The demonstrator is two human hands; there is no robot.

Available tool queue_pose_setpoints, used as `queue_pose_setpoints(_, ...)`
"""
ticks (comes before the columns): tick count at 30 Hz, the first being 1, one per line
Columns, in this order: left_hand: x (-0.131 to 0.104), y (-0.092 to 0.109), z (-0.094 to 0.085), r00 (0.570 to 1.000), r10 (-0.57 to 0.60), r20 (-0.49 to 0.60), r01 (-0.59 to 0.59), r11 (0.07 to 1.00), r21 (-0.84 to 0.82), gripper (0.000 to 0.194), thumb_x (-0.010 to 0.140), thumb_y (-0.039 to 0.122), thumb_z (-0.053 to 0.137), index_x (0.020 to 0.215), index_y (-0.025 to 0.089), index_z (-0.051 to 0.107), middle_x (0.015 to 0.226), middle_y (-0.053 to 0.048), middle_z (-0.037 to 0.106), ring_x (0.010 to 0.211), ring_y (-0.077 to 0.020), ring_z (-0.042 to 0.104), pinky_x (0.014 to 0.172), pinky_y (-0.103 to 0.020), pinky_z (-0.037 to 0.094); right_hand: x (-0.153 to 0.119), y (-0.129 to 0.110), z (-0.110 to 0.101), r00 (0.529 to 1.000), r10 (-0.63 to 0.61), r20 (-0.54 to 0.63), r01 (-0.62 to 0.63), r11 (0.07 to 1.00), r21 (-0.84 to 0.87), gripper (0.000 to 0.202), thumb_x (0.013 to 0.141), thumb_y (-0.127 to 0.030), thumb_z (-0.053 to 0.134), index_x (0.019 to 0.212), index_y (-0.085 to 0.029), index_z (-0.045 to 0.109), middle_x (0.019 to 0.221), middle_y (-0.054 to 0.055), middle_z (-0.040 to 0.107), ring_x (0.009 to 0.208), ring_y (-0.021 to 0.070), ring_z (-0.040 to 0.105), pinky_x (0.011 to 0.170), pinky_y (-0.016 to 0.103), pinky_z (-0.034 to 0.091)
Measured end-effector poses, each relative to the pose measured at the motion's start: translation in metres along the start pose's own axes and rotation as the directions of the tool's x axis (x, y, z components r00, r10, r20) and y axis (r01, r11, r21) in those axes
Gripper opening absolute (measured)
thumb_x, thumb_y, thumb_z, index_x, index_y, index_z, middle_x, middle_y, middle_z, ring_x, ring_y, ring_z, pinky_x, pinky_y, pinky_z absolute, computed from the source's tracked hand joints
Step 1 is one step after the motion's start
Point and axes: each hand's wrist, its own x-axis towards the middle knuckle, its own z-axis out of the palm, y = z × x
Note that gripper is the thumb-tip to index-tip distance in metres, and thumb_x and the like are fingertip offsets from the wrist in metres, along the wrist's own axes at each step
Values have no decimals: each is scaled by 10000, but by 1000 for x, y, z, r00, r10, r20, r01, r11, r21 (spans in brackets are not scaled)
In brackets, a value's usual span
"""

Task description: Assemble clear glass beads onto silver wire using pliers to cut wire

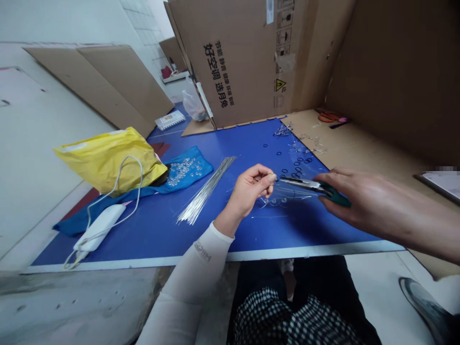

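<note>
A small piece (276, 178), too tiny to make out, is pinched between the thumb and fingers of the left hand (254, 186), above the blue tabletop (212, 242). The right hand (347, 196) is wrapped around the pliers (302, 183), whose tips are just beside the piece; whether they touch it, I cannot tell. Loose wires (296, 192) lie below the 2 hands, dark rings (298, 170) beyond the pliers. Left of the left hand is a wire bundle (206, 192); farther left, clear beads (181, 171) rest on a blue cloth (204, 165) beside a yellow bag (111, 160).
</note>
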Motion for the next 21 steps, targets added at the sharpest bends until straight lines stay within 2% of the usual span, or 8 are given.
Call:
queue_pose_setpoints(3, 0, 3, 1, 999, -45, -16, 44, 998, -51, 327, 782, 419, 793, 791, 168, 583, 559, 65, 576, 401, -15, 403, 450, -168, 385, 2, 22, 11, 992, 126, 29, -127, 990, 62, 392, 910, -434, 540, 1211, -210, 655, 1054, 135, 727, 832, 300, 694, 703, 429, 500)
queue_pose_setpoints(6, -1, 6, 1, 997, -75, -14, 74, 994, -83, 319, 786, 393, 790, 778, 167, 566, 571, 66, 585, 380, 3, 338, 459, -176, 398, 3, 48, 28, 974, 217, 70, -221, 973, 70, 420, 919, -465, 522, 1191, -181, 670, 1028, 166, 715, 826, 300, 679, 730, 442, 485)
queue_pose_setpoints(8, -1, 7, 0, 996, -91, -14, 89, 992, -91, 316, 789, 383, 788, 771, 168, 556, 575, 67, 584, 378, 7, 320, 463, -180, 403, 2, 65, 44, 953, 295, 66, -299, 953, 53, 415, 904, -488, 534, 1124, -172, 688, 998, 183, 703, 771, 290, 653, 693, 439, 456)
queue_pose_setpoints(11, -1, 7, 0, 994, -104, -14, 102, 989, -104, 314, 789, 376, 785, 766, 169, 551, 576, 66, 581, 380, 7, 318, 462, -180, 400, -2, 88, 68, 917, 398, 14, -398, 917, 27, 350, 877, -484, 589, 986, -168, 694, 857, 178, 655, 675, 258, 589, 636, 416, 379)
queue_pose_setpoints(14, 0, 6, 0, 994, -110, 0, 109, 987, -115, 295, 801, 363, 775, 772, 165, 558, 571, 64, 580, 380, 7, 320, 460, -178, 391, -6, 103, 85, 910, 409, -70, -411, 911, -18, 293, 860, -451, 625, 951, -176, 671, 808, 165, 615, 682, 253, 567, 634, 405, 337)
queue_pose_setpoints(18, -1, 4, 0, 992, -124, 15, 125, 987, -98, 284, 816, 369, 760, 783, 170, 560, 559, 64, 571, 386, -4, 355, 456, -177, 382, -3, 106, 88, 903, 414, -118, -429, 890, -156, 427, 908, -535, 534, 962, -143, 695, 882, 231, 646, 811, 350, 606, 676, 453, 354)
queue_pose_setpoints(21, -2, 4, 1, 992, -127, 8, 127, 988, -91, 280, 819, 368, 755, 794, 176, 554, 561, 66, 571, 384, -6, 350, 455, -178, 383, 6, 86, 78, 928, 338, -159, -350, 936, -50, 381, 913, -464, 546, 1040, -156, 730, 1066, 239, 681, 970, 390, 624, 782, 503, 408)
